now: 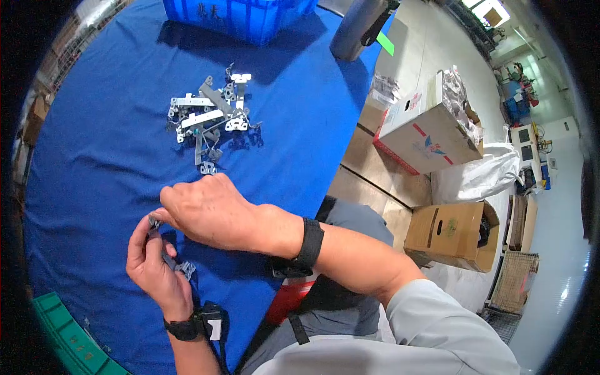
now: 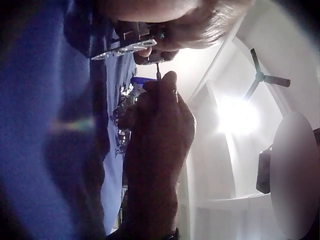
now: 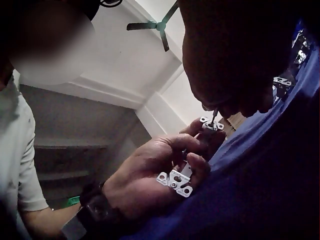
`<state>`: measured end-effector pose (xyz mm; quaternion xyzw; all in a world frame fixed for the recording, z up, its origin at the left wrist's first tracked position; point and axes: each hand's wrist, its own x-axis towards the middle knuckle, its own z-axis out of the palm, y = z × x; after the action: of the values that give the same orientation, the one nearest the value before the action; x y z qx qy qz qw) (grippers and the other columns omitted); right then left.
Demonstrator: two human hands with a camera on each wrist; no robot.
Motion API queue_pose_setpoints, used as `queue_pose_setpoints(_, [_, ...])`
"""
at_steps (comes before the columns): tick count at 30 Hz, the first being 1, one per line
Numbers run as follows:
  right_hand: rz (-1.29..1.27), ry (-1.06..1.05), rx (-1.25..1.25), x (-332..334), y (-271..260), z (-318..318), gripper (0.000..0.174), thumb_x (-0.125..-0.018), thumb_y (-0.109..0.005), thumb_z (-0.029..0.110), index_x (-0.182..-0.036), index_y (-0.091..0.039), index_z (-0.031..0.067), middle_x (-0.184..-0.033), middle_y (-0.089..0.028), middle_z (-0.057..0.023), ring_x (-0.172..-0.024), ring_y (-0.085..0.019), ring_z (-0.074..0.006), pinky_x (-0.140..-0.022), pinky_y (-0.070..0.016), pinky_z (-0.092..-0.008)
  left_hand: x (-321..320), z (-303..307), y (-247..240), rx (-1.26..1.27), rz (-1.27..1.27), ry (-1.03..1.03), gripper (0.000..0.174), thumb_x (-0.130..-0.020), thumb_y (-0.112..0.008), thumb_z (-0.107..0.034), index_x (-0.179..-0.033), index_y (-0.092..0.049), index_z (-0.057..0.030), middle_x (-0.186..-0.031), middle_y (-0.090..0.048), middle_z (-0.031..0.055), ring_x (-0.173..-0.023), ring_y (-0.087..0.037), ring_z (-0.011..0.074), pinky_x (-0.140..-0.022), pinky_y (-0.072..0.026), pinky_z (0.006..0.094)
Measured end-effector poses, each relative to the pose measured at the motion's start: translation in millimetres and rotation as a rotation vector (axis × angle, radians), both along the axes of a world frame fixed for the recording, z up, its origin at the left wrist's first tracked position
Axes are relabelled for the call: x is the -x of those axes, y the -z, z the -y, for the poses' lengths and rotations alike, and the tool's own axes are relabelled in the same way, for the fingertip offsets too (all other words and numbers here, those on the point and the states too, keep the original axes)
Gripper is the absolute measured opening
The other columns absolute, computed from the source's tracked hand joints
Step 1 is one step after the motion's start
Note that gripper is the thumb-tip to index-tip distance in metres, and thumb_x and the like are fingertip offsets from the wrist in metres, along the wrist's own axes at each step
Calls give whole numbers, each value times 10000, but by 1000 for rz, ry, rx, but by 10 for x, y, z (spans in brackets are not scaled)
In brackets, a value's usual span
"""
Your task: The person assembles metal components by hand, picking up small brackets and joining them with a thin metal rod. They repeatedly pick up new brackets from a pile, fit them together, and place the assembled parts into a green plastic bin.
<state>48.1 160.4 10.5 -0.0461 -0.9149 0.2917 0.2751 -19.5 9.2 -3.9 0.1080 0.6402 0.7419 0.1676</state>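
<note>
A metal bracket [image 1: 185, 269] with a holed plate at each end lies in the left hand [image 1: 156, 269], whose fingers curl round it. In the right wrist view the bracket's near plate [image 3: 174, 184] sticks out below the palm of the left hand [image 3: 150, 167]. The right hand [image 1: 215, 209] pinches a small thin metal pin or screw [image 3: 215, 114], its tip at the bracket's far end plate. In the left wrist view the right hand [image 2: 155, 145] holds that thin piece [image 2: 158, 71] up against the bracket. Its far end is hidden by the fingers.
A pile of metal brackets [image 1: 203, 117] lies on the blue cloth [image 1: 94, 144] beyond the hands. A blue crate [image 1: 231, 19] and a dark bottle [image 1: 357, 31] stand at the far edge. A green tray [image 1: 69, 331] is at lower left, with cardboard boxes [image 1: 431, 125] on the floor at right.
</note>
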Motion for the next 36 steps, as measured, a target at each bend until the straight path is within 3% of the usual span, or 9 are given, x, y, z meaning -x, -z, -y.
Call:
queue_pose_setpoints(6, [-24,-6,35,15,21,2,290,-888,-662,263,-853,-483,38,-696,-594,-138,-608,-630,-343,-478,-460,-453,-29,-59,-51,37,5,-57,277,-901,-526,79,-1138,-666,51,-1028,-705,95,-629,-517,46,-517,-387,186])
queue_pose_setpoints(12, [13,7,32,10,-10,-23,352,-909,-637,298,-684,-564,37,-612,-618,-164,-568,-639,-358,-469,-468,-452,-2,-29,-37,52,-12,-3,298,-897,-523,72,-1161,-660,51,-985,-705,86,-619,-502,40,-513,-371,177])
queue_pose_setpoints(19, [138,0,100,2,-25,-63,341,-907,-633,280,-694,-574,20,-609,-608,-197,-579,-632,-393,-497,-479,-487,66,50,63,21,-16,48,296,-923,-523,49,-1197,-638,47,-1104,-694,114,-654,-518,49,-539,-388,179])
queue_pose_setpoints(25, [-127,9,221,51,25,-24,306,-877,-652,247,-702,-589,4,-600,-601,-210,-592,-621,-423,-520,-490,-496,84,38,74,21,-10,4,302,-928,-512,42,-1206,-630,51,-1127,-688,133,-687,-536,60,-551,-401,189])
queue_pose_setpoints(27, [152,-40,139,-17,-76,-79,260,-862,-666,213,-763,-563,-4,-619,-605,-200,-614,-628,-418,-529,-490,-491,92,57,85,23,-10,13,305,-929,-504,43,-1208,-627,51,-1132,-686,134,-686,-540,62,-555,-408,192])
queue_pose_setpoints(29, [131,-28,145,-8,-60,-65,268,-863,-668,224,-761,-567,-2,-618,-607,-200,-614,-631,-417,-527,-491,-489,98,72,92,25,-10,23,308,-931,-496,43,-1211,-625,51,-1138,-684,136,-685,-543,63,-559,-416,194])
queue_pose_setpoints(31, [110,-16,152,27,-12,-37,276,-863,-670,235,-758,-571,0,-618,-608,-201,-614,-634,-415,-525,-493,-487,106,84,86,49,2,33,317,-932,-481,49,-1219,-616,53,-1161,-676,142,-745,-581,73,-577,-432,197])
queue_pose_setpoints(33, [-123,7,197,66,68,-3,318,-881,-661,273,-733,-592,1,-597,-603,-205,-598,-635,-411,-521,-497,-487,83,58,58,43,4,22,320,-932,-479,51,-1222,-613,54,-1171,-671,145,-794,-601,85,-588,-438,199])
queue_pose_setpoints(36, [-31,12,208,-3,-60,-25,303,-869,-671,248,-737,-573,-7,-606,-604,-205,-601,-634,-412,-522,-493,-492,96,68,73,35,26,4,325,-931,-475,53,-1228,-608,55,-1187,-664,151,-888,-630,106,-606,-446,202])
